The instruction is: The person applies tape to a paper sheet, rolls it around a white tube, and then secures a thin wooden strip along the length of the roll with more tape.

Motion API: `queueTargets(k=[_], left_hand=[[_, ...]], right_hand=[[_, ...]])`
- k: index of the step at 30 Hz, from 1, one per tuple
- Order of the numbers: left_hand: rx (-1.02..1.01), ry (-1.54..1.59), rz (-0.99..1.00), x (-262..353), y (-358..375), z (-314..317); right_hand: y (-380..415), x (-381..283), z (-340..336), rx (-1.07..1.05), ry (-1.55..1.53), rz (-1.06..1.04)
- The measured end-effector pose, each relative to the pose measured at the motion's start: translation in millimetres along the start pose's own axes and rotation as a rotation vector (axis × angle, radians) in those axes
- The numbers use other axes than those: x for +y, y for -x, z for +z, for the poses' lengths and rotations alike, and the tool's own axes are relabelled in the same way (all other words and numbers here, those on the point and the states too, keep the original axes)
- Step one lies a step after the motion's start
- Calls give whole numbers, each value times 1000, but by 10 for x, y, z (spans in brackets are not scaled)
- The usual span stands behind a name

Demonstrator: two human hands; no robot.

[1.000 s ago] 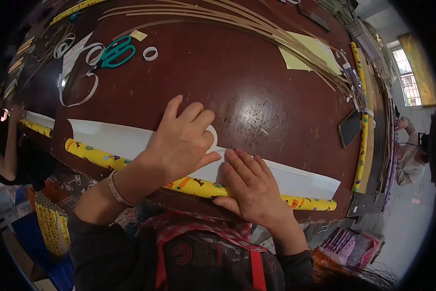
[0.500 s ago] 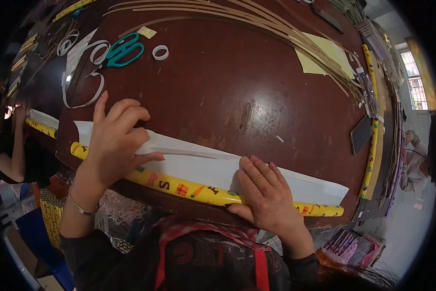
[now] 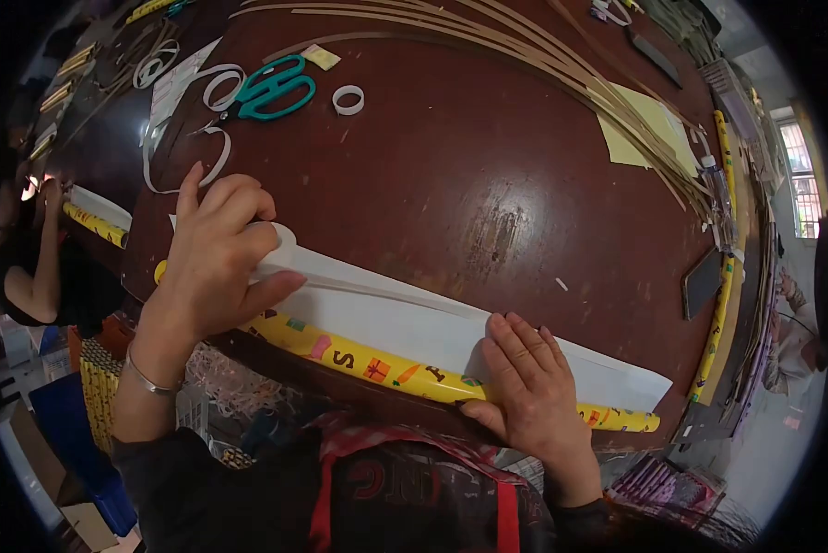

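A roll of patterned yellow wrapping paper (image 3: 377, 370) lies along the table's near edge, with its white underside (image 3: 391, 327) partly unrolled away from me. My left hand (image 3: 220, 253) is curled over the left part of the paper, closed on a roll of white tape (image 3: 285, 247) that shows beyond the fingers. From this roll a narrow tape strip (image 3: 377, 294) runs rightward along the white sheet. My right hand (image 3: 529, 382) lies flat, fingers stretched out, pressing on the white sheet and the yellow roll. The strip's right end is hidden near its fingertips.
Teal-handled scissors (image 3: 276, 88) lie at the far left near a small tape ring (image 3: 348, 100). Long brown strips (image 3: 488, 46) cross the far side over a yellow sheet (image 3: 649, 129). A phone (image 3: 702, 284) rests at right. Another person (image 3: 41, 276) works at left.
The view has shifted, so most things appear further right. My left hand has lifted slightly and turned, uncovering more of the tape roll. My right hand still presses the paper.
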State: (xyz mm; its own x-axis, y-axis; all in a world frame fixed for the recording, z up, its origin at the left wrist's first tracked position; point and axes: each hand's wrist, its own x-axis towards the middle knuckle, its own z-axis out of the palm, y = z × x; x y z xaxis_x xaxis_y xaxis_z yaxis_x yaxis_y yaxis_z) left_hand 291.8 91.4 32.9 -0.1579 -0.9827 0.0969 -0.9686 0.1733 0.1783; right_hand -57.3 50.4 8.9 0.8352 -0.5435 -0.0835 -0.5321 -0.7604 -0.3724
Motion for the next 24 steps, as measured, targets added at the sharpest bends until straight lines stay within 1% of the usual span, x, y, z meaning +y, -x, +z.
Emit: queueTargets(k=[4,7,17,24], left_hand=[[68,-113,-31,-40,40,92],[67,-172,-66,-83,70,106],[45,-194,-104,-166,109,106],[92,-172,-62,-188,69,131]], right_hand=[[-4,-1,-11,-8,-1,7],[-1,1,-15,-15,1,8],[-13,-24,-57,-63,22,42],[-9,-23,-61,-59,17,42]])
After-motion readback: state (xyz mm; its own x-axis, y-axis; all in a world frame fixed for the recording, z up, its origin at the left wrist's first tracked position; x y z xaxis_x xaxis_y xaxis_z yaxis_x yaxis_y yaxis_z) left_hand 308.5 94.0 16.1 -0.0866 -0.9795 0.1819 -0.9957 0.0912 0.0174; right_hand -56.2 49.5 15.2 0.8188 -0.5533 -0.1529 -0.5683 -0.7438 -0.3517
